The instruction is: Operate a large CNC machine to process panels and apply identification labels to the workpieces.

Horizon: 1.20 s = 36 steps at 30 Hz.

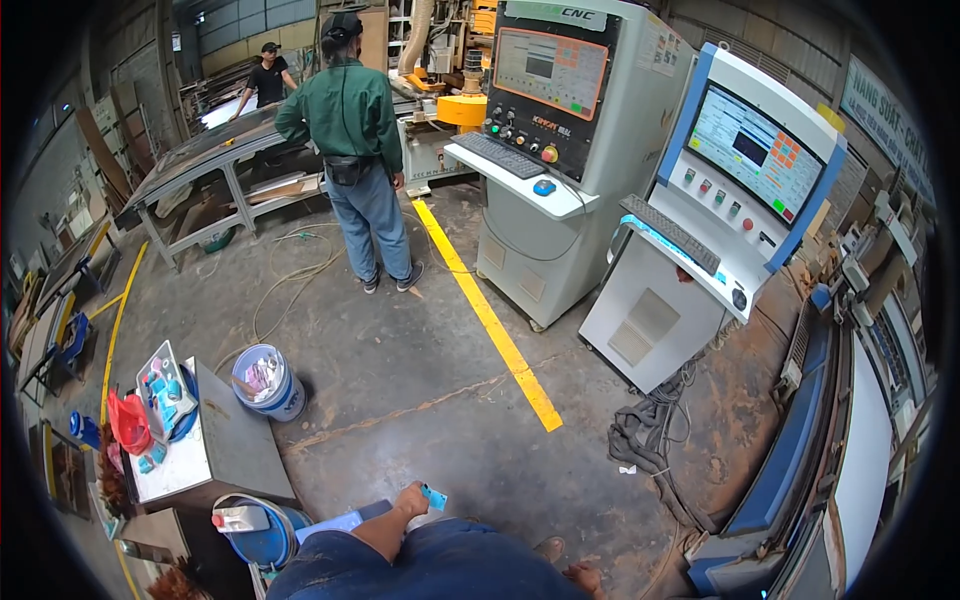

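My left hand is low in the view, in front of my dark blue clothing. Its fingers are closed around a small flat light-blue piece, which sticks out past the fingertips; its exact kind is too small to make out. My right hand hangs at the lower edge, right of my body. Only part of it shows, and its fingers are unclear. A blue bucket with a white container on top stands to the left of my left arm.
Two control cabinets with screens and keyboards stand ahead right, cables at their foot. A person in a green shirt stands by a long table; another in black is behind it. A white bucket and cabinet are left.
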{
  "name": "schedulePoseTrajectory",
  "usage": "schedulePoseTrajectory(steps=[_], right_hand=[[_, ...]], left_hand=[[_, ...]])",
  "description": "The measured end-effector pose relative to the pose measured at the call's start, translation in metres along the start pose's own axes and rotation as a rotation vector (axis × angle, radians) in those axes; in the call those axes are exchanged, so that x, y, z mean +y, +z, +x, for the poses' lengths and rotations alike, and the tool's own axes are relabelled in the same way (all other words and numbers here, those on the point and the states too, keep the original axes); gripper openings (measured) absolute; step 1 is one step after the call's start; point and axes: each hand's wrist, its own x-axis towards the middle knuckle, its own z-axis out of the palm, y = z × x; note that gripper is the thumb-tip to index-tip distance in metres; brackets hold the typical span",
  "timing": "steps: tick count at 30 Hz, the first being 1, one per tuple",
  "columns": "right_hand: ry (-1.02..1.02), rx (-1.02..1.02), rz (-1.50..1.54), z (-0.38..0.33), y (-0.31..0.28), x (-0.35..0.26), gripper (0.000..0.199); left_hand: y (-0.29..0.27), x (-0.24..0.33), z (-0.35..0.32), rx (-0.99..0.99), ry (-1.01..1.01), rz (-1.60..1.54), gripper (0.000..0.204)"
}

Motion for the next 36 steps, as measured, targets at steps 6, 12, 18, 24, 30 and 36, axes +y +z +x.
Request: schedulePoseTrajectory(steps=[6, 12, 18, 24, 30, 36], right_hand=[[0.131, 0.133, -0.164, -0.048, 0.019, -0.052, 0.032], [0.184, 0.190, -0.205, -0.074, 0.037, -0.066, 0.034], [0.208, 0.214, -0.219, -0.084, 0.040, -0.067, 0.035], [0.225, 0.229, -0.242, -0.089, 0.042, -0.070, 0.036], [0.236, 0.232, -0.265, -0.090, 0.044, -0.074, 0.037], [0.242, 0.237, -0.288, -0.093, 0.049, -0.078, 0.038]], left_hand=[[0.000, 0.004, 0.005, 0.015, 0.055, 0.087, 0.046], [0.004, 0.011, 0.010, 0.032, 0.091, 0.095, 0.046], [0.005, 0.021, 0.014, -0.003, 0.101, 0.101, 0.047], [0.010, 0.018, 0.013, 0.007, 0.102, 0.065, 0.043], [0.015, 0.006, 0.011, 0.022, 0.130, 0.113, 0.036], [0.016, 0.000, 0.017, -0.057, 0.087, 0.053, 0.042]])
